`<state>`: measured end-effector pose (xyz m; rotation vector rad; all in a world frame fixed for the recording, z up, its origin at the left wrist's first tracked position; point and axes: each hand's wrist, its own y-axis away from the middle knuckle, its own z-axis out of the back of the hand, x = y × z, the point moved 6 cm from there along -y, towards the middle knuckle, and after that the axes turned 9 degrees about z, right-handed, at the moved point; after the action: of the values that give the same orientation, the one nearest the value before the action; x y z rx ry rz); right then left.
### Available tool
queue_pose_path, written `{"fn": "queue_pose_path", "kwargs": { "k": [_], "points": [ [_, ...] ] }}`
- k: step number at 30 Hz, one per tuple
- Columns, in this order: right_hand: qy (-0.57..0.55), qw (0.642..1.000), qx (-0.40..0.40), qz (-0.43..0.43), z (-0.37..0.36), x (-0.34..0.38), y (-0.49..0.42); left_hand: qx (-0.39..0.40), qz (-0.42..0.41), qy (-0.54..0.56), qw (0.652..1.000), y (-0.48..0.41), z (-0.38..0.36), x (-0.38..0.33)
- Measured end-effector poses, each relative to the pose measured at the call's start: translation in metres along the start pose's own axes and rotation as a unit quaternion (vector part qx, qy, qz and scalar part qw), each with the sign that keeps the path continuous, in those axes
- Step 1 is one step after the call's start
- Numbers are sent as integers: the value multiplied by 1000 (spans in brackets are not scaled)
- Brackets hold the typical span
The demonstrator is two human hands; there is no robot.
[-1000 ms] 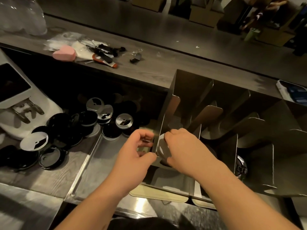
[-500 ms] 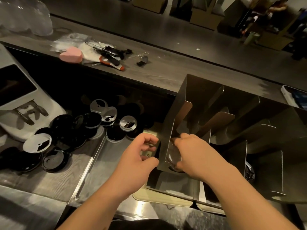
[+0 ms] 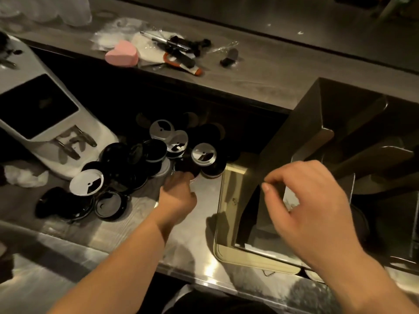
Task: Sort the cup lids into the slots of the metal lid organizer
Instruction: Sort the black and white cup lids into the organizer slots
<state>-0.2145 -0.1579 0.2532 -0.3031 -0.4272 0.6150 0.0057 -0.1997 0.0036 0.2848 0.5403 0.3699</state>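
The loose heap of round black and silver-topped cup lids [image 3: 127, 164] lies on the steel counter [image 3: 199, 234], left of the tall dark metal lid organizer [image 3: 294, 137], which stands in a shallow pale gold tray [image 3: 229, 200]; its slots are too dark to tell their contents. The left hand [image 3: 178, 196] reaches a black lid [image 3: 187, 166] at the heap's edge, its grip hidden. The right hand [image 3: 315, 207] hovers before the organizer's leftmost slot, fingers loosely curled, holding nothing.
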Motion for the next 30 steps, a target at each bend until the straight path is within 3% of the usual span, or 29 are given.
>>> {"fn": "queue_pose_path", "kwargs": {
  "k": [5, 8, 18, 25, 30],
  "points": [
    [17, 990, 137, 42, -39, -6, 2, -50, -58, -158, 985, -52, -29, -7],
    [-2, 986, 160, 37, -44, -11, 3, -91, -57, -179, 978, -63, -30, -4],
    [21, 983, 177, 48, -46, -8, 9, -92, -50, -185, 977, -71, -39, 1],
    [24, 984, 163, 61, -45, -9, 10, 18, 47, -184, 982, -43, -54, 12],
    [8, 988, 144, 56, -44, -9, 12, 33, 80, -29, 996, 1, -38, 29]
  ]
}}
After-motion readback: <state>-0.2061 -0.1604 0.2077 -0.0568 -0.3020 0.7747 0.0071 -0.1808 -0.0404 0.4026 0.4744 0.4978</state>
